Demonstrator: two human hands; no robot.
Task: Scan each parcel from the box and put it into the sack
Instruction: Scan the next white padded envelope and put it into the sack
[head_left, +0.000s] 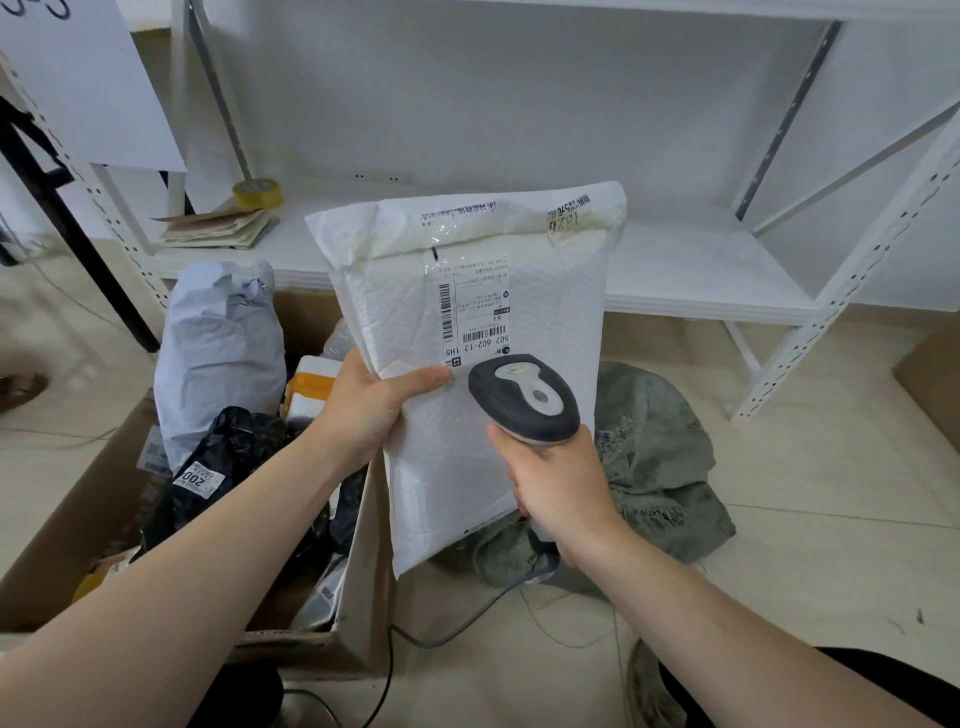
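My left hand (371, 410) grips a white padded parcel (530, 291) by its left edge and holds it upright, label facing me. The thumb lies across the front, just below the label. My right hand (558, 488) grips the handle of a dark grey barcode scanner (524, 397), whose head points at the label's lower part, close to the parcel's face. A cardboard box (57, 525) on the floor at the left holds several parcels, among them a pale blue bag (218, 353) and a black bag (228, 467). A grey-green sack (660, 457) lies crumpled behind the parcel, on the right.
White metal shelving (701, 270) stands behind, with a roll of yellow tape (258, 193) and a stack of papers (218, 228) on its low shelf. The scanner's cable (447, 631) trails over the tiled floor. Another cardboard box (935, 384) sits at the right edge.
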